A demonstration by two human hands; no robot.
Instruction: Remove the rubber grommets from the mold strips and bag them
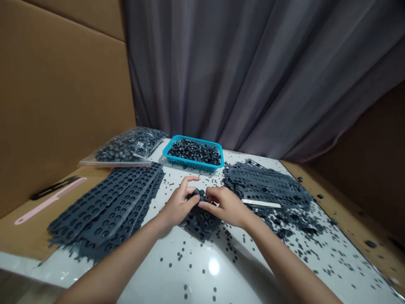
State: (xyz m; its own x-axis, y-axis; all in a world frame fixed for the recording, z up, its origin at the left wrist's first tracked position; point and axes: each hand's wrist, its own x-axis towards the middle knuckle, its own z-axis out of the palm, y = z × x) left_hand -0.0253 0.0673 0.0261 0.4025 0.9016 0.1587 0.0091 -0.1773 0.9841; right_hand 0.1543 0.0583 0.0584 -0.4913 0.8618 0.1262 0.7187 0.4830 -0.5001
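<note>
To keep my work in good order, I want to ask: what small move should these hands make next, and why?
Probably press one more round piece out of the dark rubber sheet with the left hand and right hand. Both hands grip it, its raised rings are in reach, and the blue basket beyond holds similar dark pieces.

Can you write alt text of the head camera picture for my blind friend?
The left hand and right hand hold a dark holed sheet over a white table dotted with small dark bits. More sheets lie on both sides, near a blue basket of dark rings.
</note>
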